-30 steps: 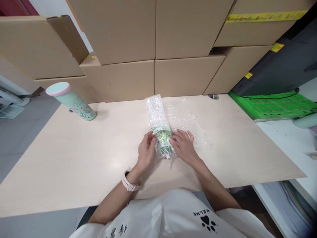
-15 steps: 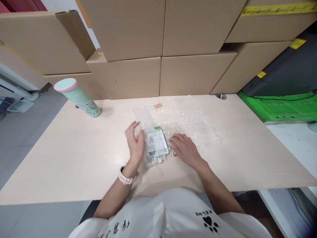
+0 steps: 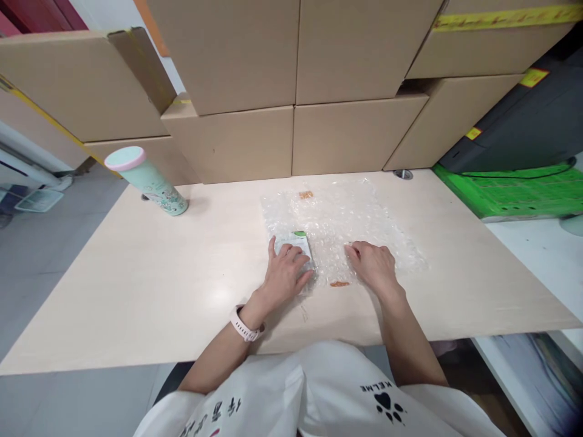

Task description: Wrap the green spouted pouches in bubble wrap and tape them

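A flat white-and-green package (image 3: 299, 241) lies on the table, with clear bubble wrap (image 3: 359, 212) around it and spread out to its right. My left hand (image 3: 286, 271) rests on the package with its fingers spread, covering much of it. To the right, my right hand (image 3: 374, 264) is closed, its curled fingertips pinching the bubble wrap. Orange print marks the wrap near its far edge and again between my hands at its near edge.
A mint-green tumbler (image 3: 155, 185) with a pink rim stands at the table's left. Stacked cardboard boxes (image 3: 246, 145) wall off the far edge. On the right are a green plastic crate (image 3: 514, 191) and a dark grey case (image 3: 510, 133).
My left hand has moved right from beside the package onto it. My right hand has shifted right and its fingers have curled closed. The wrap and package appear slightly farther right.
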The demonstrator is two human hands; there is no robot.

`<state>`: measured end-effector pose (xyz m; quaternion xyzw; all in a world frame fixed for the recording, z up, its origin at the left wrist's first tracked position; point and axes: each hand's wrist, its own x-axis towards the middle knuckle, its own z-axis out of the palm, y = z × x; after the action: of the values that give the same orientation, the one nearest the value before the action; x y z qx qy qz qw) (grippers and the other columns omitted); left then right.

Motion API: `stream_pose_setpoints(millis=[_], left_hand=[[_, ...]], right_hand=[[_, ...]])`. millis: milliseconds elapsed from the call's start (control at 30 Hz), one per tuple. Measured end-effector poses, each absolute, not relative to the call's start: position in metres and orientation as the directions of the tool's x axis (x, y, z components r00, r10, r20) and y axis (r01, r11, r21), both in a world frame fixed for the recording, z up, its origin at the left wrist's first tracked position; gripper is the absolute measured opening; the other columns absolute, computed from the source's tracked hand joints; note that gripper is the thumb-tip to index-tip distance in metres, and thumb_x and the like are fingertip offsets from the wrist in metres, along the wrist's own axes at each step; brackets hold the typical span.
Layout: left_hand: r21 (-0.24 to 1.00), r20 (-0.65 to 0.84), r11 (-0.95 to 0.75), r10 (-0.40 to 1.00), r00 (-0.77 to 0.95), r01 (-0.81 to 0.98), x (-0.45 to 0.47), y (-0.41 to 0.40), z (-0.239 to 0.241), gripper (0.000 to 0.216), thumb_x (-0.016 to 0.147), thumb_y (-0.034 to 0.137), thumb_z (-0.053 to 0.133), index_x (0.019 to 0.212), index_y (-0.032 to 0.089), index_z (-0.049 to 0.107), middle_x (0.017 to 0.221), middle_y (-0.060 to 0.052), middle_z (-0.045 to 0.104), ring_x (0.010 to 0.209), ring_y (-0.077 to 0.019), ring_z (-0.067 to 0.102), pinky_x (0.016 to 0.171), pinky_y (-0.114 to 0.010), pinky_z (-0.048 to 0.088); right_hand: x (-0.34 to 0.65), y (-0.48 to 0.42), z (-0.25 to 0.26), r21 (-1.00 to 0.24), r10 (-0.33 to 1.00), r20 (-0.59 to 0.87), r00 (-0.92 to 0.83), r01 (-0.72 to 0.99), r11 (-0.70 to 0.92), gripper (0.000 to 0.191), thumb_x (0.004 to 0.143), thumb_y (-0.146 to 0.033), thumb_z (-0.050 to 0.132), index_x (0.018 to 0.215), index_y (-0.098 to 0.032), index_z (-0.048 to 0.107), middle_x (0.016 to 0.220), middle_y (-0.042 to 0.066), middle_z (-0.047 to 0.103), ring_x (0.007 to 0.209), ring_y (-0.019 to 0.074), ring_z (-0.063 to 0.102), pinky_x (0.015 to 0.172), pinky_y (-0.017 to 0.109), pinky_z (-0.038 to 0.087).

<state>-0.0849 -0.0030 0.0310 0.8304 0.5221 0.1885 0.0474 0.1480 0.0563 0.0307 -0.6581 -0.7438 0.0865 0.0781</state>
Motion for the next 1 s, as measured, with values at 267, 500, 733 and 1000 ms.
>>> stream_pose_setpoints(millis=[267,500,733,1000], left_hand=[[0.166,0.259,-0.178,0.957,0.132,0.970,-0.098,0.001,0.041,0.033,0.077,0.001,0.050,0.103,0.018,0.063,0.111,-0.012,0.060,0.098,-0.0282,0.051,0.085,-0.044,0.046],[0.281,0.347,0.015,0.931,-0.116,0.959,-0.156,-0.037,0.055,0.031,0.084,0.009,0.051,0.109,0.022,0.062,0.117,-0.011,0.061,0.106,-0.0292,0.052,0.081,-0.041,0.051],[0.404,0.390,-0.265,0.916,0.097,0.876,-0.131,-0.069,0.058,0.065,0.084,0.040,0.067,0.140,0.021,0.040,0.153,-0.018,0.031,0.140,-0.0362,0.029,0.110,-0.056,0.035],[0.684,0.224,0.039,0.939,-0.260,0.729,-0.153,-0.078,0.033,0.051,0.085,0.017,0.051,0.136,0.023,0.047,0.121,-0.010,0.058,0.082,-0.0169,0.064,0.076,-0.033,0.054]], right_hand=[[0.109,0.041,0.033,-0.505,0.953,0.118,-0.280,0.809,0.300,0.034,0.096,-0.040,0.043,0.076,-0.021,0.062,0.082,0.004,0.065,0.080,0.0193,0.059,0.073,0.030,0.037],[0.081,0.037,0.026,-0.637,0.931,-0.005,-0.366,0.718,0.279,0.022,0.083,-0.043,0.063,0.083,-0.021,0.062,0.084,0.002,0.064,0.080,0.0190,0.057,0.074,0.032,0.040],[0.068,0.035,0.032,-0.874,0.926,0.056,-0.374,0.430,0.227,0.011,0.084,-0.018,0.045,0.079,-0.022,0.055,0.078,0.000,0.065,0.071,0.0157,0.060,0.064,0.027,0.044],[0.053,0.035,0.020,-0.925,0.914,-0.131,-0.383,0.380,0.026,0.034,0.084,-0.029,0.058,0.117,-0.024,0.054,0.098,0.004,0.065,0.070,0.0150,0.062,0.056,0.025,0.047]])
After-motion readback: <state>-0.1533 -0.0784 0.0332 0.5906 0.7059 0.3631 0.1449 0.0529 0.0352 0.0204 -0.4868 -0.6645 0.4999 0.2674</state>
